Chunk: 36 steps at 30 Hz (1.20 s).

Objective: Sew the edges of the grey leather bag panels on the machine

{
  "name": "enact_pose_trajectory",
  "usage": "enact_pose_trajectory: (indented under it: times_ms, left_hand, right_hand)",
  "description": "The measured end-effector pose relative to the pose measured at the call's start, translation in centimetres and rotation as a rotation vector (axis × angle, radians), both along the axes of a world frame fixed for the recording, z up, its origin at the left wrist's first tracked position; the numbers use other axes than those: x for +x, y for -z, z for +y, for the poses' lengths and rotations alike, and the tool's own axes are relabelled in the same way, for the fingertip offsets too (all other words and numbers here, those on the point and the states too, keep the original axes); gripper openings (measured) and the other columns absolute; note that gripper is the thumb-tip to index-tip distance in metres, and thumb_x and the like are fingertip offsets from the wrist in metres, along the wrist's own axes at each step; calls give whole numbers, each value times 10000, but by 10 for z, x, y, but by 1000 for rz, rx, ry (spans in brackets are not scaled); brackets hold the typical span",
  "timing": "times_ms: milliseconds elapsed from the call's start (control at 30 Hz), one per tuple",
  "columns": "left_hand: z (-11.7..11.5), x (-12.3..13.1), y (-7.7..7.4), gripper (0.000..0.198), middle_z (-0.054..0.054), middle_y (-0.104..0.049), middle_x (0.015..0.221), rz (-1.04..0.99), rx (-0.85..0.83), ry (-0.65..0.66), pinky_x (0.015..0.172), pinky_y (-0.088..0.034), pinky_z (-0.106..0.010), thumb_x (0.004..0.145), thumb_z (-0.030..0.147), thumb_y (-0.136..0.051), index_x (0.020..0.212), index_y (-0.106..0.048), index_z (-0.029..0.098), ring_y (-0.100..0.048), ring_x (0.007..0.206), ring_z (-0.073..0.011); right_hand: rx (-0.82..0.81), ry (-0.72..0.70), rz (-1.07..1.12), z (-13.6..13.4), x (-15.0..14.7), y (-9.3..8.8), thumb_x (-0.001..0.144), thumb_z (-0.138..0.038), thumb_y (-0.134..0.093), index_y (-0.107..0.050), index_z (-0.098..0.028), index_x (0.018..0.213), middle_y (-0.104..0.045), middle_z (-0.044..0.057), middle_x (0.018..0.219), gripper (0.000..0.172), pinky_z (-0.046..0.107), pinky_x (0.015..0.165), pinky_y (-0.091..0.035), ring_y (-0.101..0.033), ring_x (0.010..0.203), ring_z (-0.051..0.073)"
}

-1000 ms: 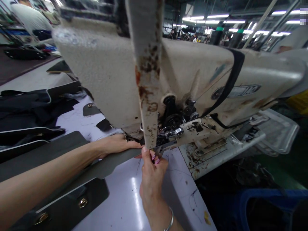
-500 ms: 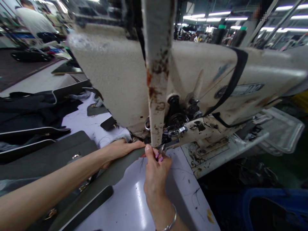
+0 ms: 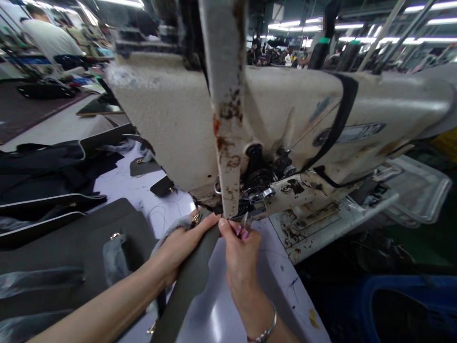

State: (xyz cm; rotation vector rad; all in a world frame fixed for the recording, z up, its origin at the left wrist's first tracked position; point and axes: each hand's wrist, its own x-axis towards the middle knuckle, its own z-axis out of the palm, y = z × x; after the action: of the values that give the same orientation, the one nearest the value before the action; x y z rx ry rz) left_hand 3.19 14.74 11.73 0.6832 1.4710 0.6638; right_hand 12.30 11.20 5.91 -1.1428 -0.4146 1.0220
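Observation:
My left hand [image 3: 180, 245] is closed on a dark grey leather-like panel [image 3: 194, 281], with its thumb along the edge under the sewing machine head [image 3: 171, 124]. My right hand [image 3: 243, 252] has small thread snips [image 3: 244, 226] with pink handles tucked in its fingers, blades pointing up. Its thumb and forefinger pinch at the panel's edge, close to my left thumb. A gold-coloured metal clasp [image 3: 196, 218] shows beside my left hand. The machine's upright bar hides the needle area.
More grey panels [image 3: 103, 214] with wrapped fittings lie at left, beside dark folded pieces [image 3: 39, 166]. Loose threads mark the white work surface [image 3: 278, 267]. A clear plastic tray [image 3: 421, 190] and a blue bin [image 3: 421, 305] stand at right. A person [image 3: 50, 35] is in the back left.
The held panel has swung round, its near end now further right and pointing more toward me. Both hands remain at the machine, the right slightly further right. The view has shifted a little.

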Motion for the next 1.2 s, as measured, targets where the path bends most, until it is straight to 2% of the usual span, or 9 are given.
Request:
enact_pose_trajectory:
  times_ms: [100,233,367,467,767,900,1033,1133,1200]
  left_hand:
    - [-16,10,7,526,-71,-738,704,-48,65,3,421,-529,-272,733,517,-817,1152,-710,218,-659,469,-219]
    - [-33,25,20,520,-53,-759,947,-146,152,-121,595,-589,-252,781,506,-785,1237,-662,286,-717,661,-187]
    - [-44,43,24,477,-52,-756,969,-200,96,-296,653,-592,-228,815,435,-774,1250,-649,285,-726,735,-170]
    - [-46,53,24,429,-66,-758,931,-222,37,-392,682,-603,-236,810,415,-786,1191,-690,244,-731,762,-179]
    - [-29,59,20,281,-102,-765,997,-273,104,-485,749,-625,-256,846,275,-751,1084,-701,136,-739,780,-176]
    - [-21,57,23,202,-84,-760,1081,-274,152,-488,773,-623,-244,820,255,-757,968,-683,139,-742,822,-169]
    - [-16,57,27,271,-77,-773,1010,-238,140,-469,756,-631,-262,814,321,-771,1006,-695,146,-744,809,-184]
    - [-28,56,19,330,-112,-776,987,-265,58,-375,789,-634,-286,858,408,-728,1030,-728,127,-747,886,-222]
    - [-47,48,11,337,-103,-764,1106,-318,62,-289,878,-615,-276,849,371,-741,1113,-736,162,-725,1035,-228]
  right_hand:
    - [-23,-52,-4,-3,10,-1,782,-268,-758,-719,-145,663,-631,17,651,175,258,636,-477,-526,621,133]
    - [-47,-163,-8,-7,29,-4,737,-257,-781,-767,-142,703,-671,21,654,120,258,618,-481,-553,592,125]
    - [-124,-293,7,-9,46,-10,675,-279,-803,-765,-140,666,-659,17,573,145,256,531,-453,-541,503,121]
    - [-121,-325,11,-8,53,-16,620,-258,-830,-755,-138,642,-705,41,623,144,263,560,-488,-607,549,146]
    - [-125,-307,-105,-1,58,-23,594,-236,-844,-739,-148,634,-758,75,717,143,296,634,-539,-692,649,202]
    - [-113,-309,-178,1,59,-23,629,-242,-812,-745,-149,647,-758,77,726,116,293,634,-530,-689,660,201]
    - [-111,-325,-205,-1,59,-20,649,-255,-807,-737,-151,651,-746,64,709,125,272,605,-511,-667,635,182]
    - [-100,-390,-170,-8,60,-18,666,-268,-804,-727,-153,659,-717,39,661,139,247,551,-480,-625,583,154]
    - [-90,-428,-126,-13,61,-17,678,-286,-797,-728,-148,660,-697,29,636,155,239,532,-462,-593,556,137]
